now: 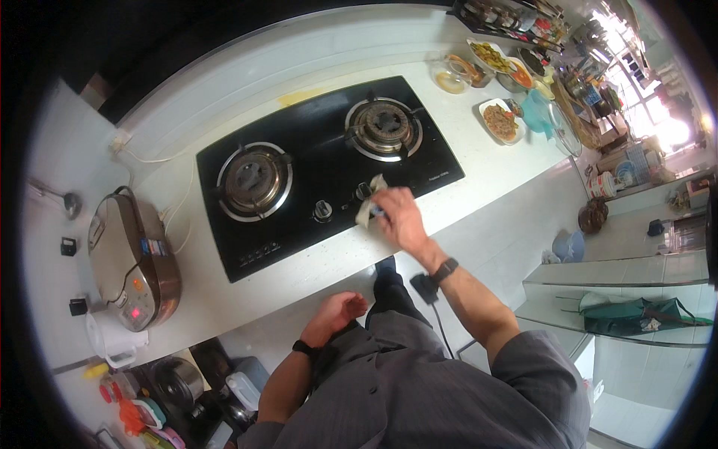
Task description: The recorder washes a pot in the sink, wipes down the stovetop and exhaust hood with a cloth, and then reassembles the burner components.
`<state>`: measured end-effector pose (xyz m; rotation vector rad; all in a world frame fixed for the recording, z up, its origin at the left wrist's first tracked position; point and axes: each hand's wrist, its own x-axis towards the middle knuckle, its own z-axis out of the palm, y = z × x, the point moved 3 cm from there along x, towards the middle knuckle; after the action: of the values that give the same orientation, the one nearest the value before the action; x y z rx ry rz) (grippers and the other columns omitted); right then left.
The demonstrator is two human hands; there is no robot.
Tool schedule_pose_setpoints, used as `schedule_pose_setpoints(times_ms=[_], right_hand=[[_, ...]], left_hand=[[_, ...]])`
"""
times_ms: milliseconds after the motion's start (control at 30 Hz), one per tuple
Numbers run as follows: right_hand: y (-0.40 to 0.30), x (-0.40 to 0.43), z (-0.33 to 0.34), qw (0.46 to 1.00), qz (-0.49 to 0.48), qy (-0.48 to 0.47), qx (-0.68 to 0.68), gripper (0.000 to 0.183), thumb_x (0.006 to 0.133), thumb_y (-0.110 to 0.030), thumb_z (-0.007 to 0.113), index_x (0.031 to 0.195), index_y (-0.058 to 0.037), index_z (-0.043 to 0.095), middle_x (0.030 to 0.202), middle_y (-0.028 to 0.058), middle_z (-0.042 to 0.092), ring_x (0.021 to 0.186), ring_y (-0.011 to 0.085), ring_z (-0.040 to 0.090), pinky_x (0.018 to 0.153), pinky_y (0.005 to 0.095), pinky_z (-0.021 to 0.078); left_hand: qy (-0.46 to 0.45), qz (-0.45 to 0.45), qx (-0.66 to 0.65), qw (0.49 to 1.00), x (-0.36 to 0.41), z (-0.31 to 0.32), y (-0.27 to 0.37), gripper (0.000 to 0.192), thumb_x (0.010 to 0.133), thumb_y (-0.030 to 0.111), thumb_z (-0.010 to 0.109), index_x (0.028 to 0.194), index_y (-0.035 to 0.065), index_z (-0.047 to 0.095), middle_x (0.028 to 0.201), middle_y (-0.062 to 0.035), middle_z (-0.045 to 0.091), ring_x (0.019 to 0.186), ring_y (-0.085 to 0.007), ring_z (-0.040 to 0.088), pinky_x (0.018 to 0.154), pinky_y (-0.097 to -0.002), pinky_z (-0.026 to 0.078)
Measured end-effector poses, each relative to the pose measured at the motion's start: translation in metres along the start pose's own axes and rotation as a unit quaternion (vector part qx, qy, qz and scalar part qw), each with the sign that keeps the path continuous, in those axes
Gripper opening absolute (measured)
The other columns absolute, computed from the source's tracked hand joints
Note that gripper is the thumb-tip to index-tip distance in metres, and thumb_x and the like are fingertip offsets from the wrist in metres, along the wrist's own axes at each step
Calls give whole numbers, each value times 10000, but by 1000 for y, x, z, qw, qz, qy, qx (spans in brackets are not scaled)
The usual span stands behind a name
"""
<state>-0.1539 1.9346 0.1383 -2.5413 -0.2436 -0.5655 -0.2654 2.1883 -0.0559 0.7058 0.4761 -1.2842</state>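
Note:
My right hand (399, 220) grips a crumpled, light-coloured cloth (366, 213) at the front edge of a black glass two-burner gas hob (320, 134). The cloth lies against the glass beside the right control knob (363, 191); part of it is hidden under my fingers. To the left is the other control knob (322, 210). Small specks dot the white countertop (314, 269) in front of the hob. My left hand (342, 310) hangs in front of my body, below the counter edge, its fingers slightly curled and holding nothing.
A rice cooker (134, 258) and a white jug (112, 337) stand at the left. A yellow stain (300, 97) marks the counter behind the hob. On the right are a dish of food (501, 122), a glass bowl (451, 78), more filled dishes and a glass lid (564, 129).

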Motion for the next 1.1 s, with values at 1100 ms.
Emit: schedule_pose_setpoints(times_ms=[1100], right_hand=[[115,-23,-16,995,-26,-98,15,435,698,-30,712,1127,-99,726,1236,59,684,1201,301,588,920,451,490]], left_hand=[[-78,-81,-48,993,114,113,15,291,1090,194,494,1112,-18,692,1107,-161,735,1012,-277,715,949,-396,581]])
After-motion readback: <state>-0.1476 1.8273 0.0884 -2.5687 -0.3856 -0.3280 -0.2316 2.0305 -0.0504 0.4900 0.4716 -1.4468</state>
